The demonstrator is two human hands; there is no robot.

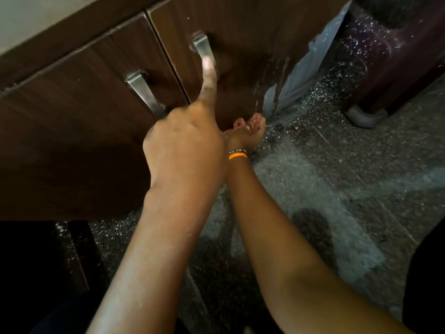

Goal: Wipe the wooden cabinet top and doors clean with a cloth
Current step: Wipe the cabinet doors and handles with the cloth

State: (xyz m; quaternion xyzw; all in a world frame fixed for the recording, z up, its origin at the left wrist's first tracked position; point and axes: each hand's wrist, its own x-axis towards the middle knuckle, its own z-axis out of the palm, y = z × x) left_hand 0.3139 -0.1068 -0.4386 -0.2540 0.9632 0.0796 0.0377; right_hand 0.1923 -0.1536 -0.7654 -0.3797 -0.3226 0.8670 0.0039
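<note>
Two dark wooden cabinet doors fill the upper left, the left door and the right door, each with a metal handle. My left hand is in front of them with its fingers curled. Only its index finger is stretched out, and its tip rests on the right door's handle. Lower down, my right hand, with an orange wristband, grips a pinkish cloth against the bottom of the right door near the floor. Most of the cloth is hidden by the hand.
The left door's handle is just above my left hand. A speckled dark stone floor spreads to the right. A grey plastic sheet hangs at the cabinet's right edge beside a maroon container. A dark object sits at the bottom left.
</note>
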